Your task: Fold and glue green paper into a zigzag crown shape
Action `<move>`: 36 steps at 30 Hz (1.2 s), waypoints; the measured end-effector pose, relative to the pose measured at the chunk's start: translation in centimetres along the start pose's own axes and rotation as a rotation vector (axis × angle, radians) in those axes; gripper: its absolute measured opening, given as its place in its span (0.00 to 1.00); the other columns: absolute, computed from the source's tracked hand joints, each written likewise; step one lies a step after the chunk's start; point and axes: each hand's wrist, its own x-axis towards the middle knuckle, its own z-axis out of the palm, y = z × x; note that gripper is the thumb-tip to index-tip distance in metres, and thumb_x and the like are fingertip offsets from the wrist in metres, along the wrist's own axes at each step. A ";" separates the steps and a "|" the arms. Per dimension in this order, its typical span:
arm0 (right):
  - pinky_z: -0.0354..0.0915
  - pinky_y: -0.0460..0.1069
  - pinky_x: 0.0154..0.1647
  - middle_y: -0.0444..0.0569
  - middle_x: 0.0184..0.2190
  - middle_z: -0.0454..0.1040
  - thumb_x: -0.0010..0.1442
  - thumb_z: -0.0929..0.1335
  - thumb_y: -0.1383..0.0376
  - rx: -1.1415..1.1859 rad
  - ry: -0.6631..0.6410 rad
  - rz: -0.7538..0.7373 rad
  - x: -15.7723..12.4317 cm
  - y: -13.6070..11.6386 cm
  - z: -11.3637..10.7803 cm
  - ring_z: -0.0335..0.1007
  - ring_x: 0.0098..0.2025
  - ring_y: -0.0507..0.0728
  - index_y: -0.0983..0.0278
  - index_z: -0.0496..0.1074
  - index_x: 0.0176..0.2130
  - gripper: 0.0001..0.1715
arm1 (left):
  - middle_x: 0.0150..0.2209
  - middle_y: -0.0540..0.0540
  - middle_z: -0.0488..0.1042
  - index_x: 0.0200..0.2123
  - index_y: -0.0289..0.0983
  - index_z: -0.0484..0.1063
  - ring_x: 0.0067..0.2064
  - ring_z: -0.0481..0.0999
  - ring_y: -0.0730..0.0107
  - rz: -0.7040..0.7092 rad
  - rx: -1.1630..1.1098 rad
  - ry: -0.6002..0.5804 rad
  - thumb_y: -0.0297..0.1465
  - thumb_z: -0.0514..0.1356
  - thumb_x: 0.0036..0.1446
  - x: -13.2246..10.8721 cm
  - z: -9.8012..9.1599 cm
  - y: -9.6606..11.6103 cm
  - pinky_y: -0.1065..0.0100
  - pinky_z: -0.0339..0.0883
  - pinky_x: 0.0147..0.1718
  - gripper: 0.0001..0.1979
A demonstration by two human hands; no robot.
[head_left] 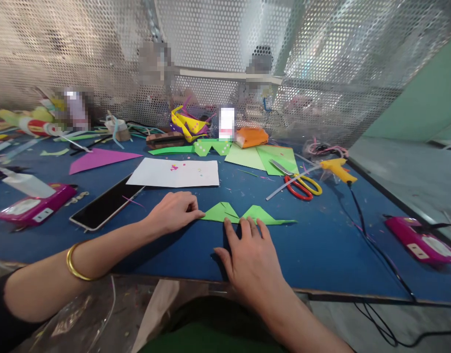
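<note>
A light green cut paper piece (218, 213) with two peaks lies on the blue table in front of me. My left hand (176, 212) has its fingers curled, with thumb and forefinger closed on the paper's left tip. My right hand (252, 250) is spread, its fingertips pressing the paper's lower edge near the middle. Beyond it lie green paper glasses (212, 147) with pale dots. A white sheet (174, 172) with small pink scraps sits behind my left hand. Scissors (301, 188) with a red and a yellow handle rest at the right.
At the left are a phone (104, 203), purple paper (100, 160) and a pink power strip (37, 206). Yellow paper glasses (188, 123) and green sheets (262, 158) lie behind. On the right, a yellow glue gun (339, 169) trails its cord toward another pink power strip (422, 241).
</note>
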 end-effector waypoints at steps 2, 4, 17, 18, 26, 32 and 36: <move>0.60 0.67 0.55 0.68 0.51 0.72 0.65 0.61 0.51 0.006 -0.001 0.003 0.0 0.0 0.0 0.68 0.53 0.73 0.68 0.68 0.60 0.33 | 0.28 0.49 0.73 0.23 0.39 0.67 0.30 0.71 0.66 -0.033 0.008 0.000 0.42 0.57 0.57 -0.5 -0.2 -0.9 0.67 0.56 0.29 0.16; 0.60 0.67 0.55 0.68 0.50 0.72 0.65 0.61 0.51 0.009 -0.007 0.004 0.0 0.0 0.0 0.68 0.53 0.72 0.68 0.68 0.60 0.33 | 0.28 0.49 0.73 0.23 0.39 0.66 0.31 0.72 0.65 -0.062 0.024 -0.004 0.42 0.57 0.58 -1.1 -0.5 -1.6 0.67 0.56 0.29 0.16; 0.57 0.66 0.57 0.65 0.51 0.71 0.66 0.60 0.58 -0.020 -0.025 0.007 -0.1 -0.2 0.1 0.66 0.54 0.70 0.67 0.66 0.61 0.29 | 0.55 0.39 0.73 0.55 0.31 0.69 0.54 0.69 0.53 0.397 0.379 0.216 0.32 0.49 0.66 -4.6 3.9 5.5 0.55 0.60 0.51 0.19; 0.56 0.65 0.58 0.65 0.52 0.70 0.66 0.60 0.58 -0.018 -0.032 0.013 -0.2 -0.2 0.1 0.66 0.55 0.70 0.67 0.65 0.62 0.29 | 0.55 0.38 0.73 0.55 0.30 0.70 0.54 0.69 0.53 0.408 0.398 0.220 0.32 0.48 0.66 -4.4 4.2 5.6 0.54 0.60 0.51 0.19; 0.55 0.64 0.59 0.64 0.52 0.69 0.65 0.60 0.60 -0.008 -0.067 0.012 -0.2 0.0 0.1 0.64 0.56 0.70 0.66 0.64 0.63 0.29 | 0.53 0.37 0.74 0.53 0.31 0.71 0.51 0.71 0.53 0.422 0.469 0.216 0.32 0.48 0.66 -4.4 3.0 3.6 0.53 0.60 0.49 0.20; 0.56 0.63 0.57 0.65 0.51 0.71 0.65 0.61 0.62 -0.062 -0.062 -0.036 0.2 0.2 -0.1 0.67 0.53 0.69 0.69 0.65 0.62 0.28 | 0.48 0.38 0.74 0.50 0.36 0.73 0.49 0.72 0.53 0.336 0.527 0.224 0.32 0.49 0.65 -5.6 1.5 1.7 0.54 0.61 0.46 0.17; 0.63 0.57 0.44 0.64 0.41 0.75 0.61 0.62 0.72 -0.148 -0.120 -0.164 1.6 1.1 -0.7 0.73 0.40 0.64 0.73 0.69 0.57 0.24 | 0.43 0.39 0.75 0.42 0.34 0.75 0.46 0.73 0.56 0.351 0.548 0.220 0.28 0.50 0.65 -5.1 1.5 2.2 0.57 0.63 0.43 0.14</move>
